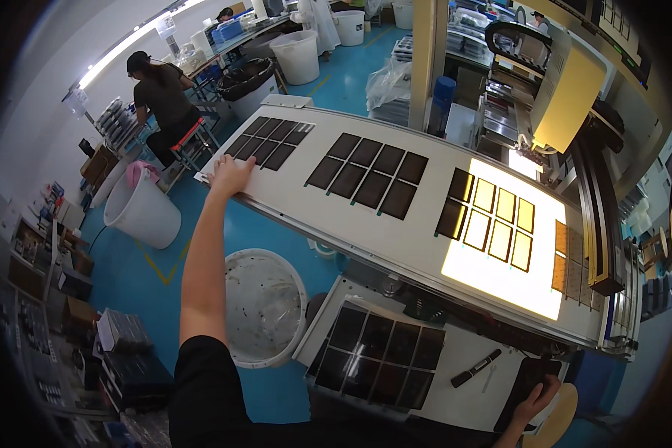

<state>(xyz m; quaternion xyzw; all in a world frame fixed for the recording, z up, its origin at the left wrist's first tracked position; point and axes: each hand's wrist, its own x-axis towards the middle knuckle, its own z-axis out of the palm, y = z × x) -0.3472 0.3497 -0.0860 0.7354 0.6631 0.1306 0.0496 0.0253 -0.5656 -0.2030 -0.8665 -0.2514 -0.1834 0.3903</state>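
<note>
At the far left end of a long pale conveyor table [284, 194], my left hand [231, 177] rests with fingers spread on the near edge. Beside it lies a sheet of dark rectangular panels [276, 138], its near corner partly hidden by the hand. A second panel group [366, 172] lies mid-table, and a third [489, 213] sits partly under bright yellow light. My right hand [537, 399] is low at the right, its fingers loosely apart against the edge of a black flat object [526, 381]; its contact is partly hidden.
A lower work surface [455, 407] holds another dark panel sheet [381, 351] and a black marker [476, 368]. White bins [302, 310] stand on the blue floor. A machine with a yellow-lit head [567, 97] spans the table's right end. A person [164, 97] sits at a bench far left.
</note>
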